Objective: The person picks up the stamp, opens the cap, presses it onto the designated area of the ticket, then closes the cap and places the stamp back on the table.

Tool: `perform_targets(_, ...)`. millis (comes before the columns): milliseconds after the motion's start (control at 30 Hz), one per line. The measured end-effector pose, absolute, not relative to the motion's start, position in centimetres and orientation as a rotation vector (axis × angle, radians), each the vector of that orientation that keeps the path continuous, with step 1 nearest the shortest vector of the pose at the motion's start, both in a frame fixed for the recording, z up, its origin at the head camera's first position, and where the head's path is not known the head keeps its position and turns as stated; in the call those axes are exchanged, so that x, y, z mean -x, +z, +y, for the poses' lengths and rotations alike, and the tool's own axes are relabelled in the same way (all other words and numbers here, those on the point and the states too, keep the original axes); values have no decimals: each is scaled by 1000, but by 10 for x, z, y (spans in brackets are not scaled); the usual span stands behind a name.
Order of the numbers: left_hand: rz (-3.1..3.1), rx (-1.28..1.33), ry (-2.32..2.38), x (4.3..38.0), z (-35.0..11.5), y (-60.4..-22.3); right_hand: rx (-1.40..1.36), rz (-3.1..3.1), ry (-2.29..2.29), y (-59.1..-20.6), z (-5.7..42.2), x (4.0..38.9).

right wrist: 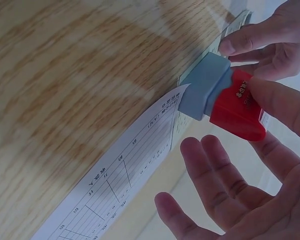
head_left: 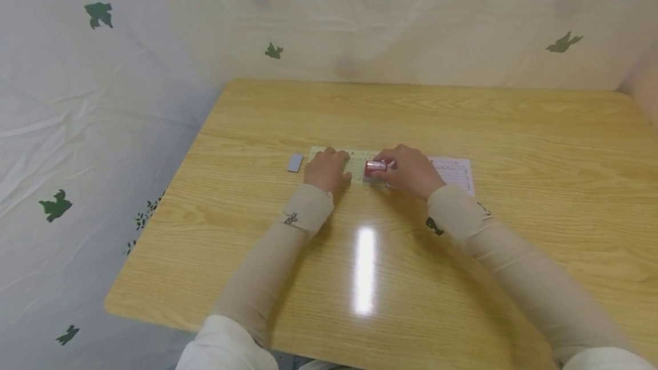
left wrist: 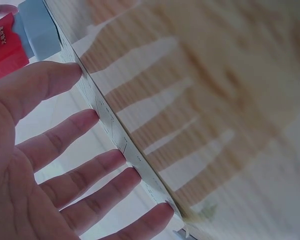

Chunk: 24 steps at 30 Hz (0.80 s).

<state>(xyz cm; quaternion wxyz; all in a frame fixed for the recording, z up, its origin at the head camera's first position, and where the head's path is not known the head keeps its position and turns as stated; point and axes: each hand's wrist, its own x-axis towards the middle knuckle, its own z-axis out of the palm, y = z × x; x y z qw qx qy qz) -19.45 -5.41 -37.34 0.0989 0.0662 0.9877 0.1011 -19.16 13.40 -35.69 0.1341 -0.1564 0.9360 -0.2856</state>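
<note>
My right hand (head_left: 411,170) pinches the red upper part of a self-inking stamp (right wrist: 240,107) between thumb and index finger, its other fingers spread off to the side. The stamp's grey base (right wrist: 207,82) stands on a pale green printed form (head_left: 356,169), near that form's right end. My left hand (head_left: 326,170) rests on the left part of the same form with its fingers spread and fairly straight. Beneath the right hand lies a white printed form (head_left: 454,173). Its edge meets the stamp's base in the right wrist view. The underside of the stamp is hidden.
A small grey rectangular piece (head_left: 295,163) lies on the wooden table (head_left: 231,216) just left of the green form. Behind and to the left hangs a pale cloth (head_left: 329,16) with green bird prints. Light glares off the tabletop between the forearms.
</note>
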Motion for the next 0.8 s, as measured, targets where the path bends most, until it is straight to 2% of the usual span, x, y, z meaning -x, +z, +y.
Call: perform_targets(800, 2919, -198, 294, 194, -55, -372, 387, 2690, -805, -354, 131, 189)
